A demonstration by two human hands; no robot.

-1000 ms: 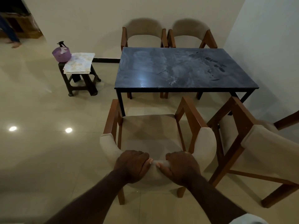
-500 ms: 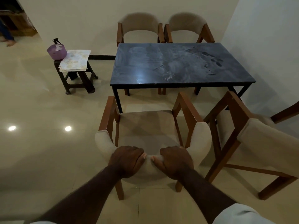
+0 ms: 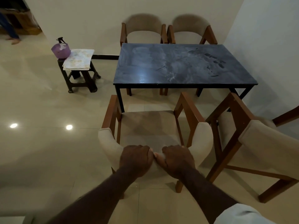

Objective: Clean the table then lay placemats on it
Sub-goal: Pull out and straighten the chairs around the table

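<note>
Chair backrest [image 3: 108,146] gripped by left hand [image 3: 136,159] and right hand [image 3: 177,160] side by side; smeared surface [image 3: 182,65] at 12 o'clock, long axis crosswise; placemats [image 3: 78,59] on stool [image 3: 80,80] at 11 o'clock, nearer left hand.

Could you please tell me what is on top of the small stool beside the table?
A purple tub with a black spray head poking out, and pale patterned mats beside it. What else the tub holds is hidden, as is the top of the stool.

The table [image 3: 178,65] is being faced by the near chair [image 3: 145,125]. Placemats [image 3: 79,59] are being borne by the stool [image 3: 90,81], far left.
</note>
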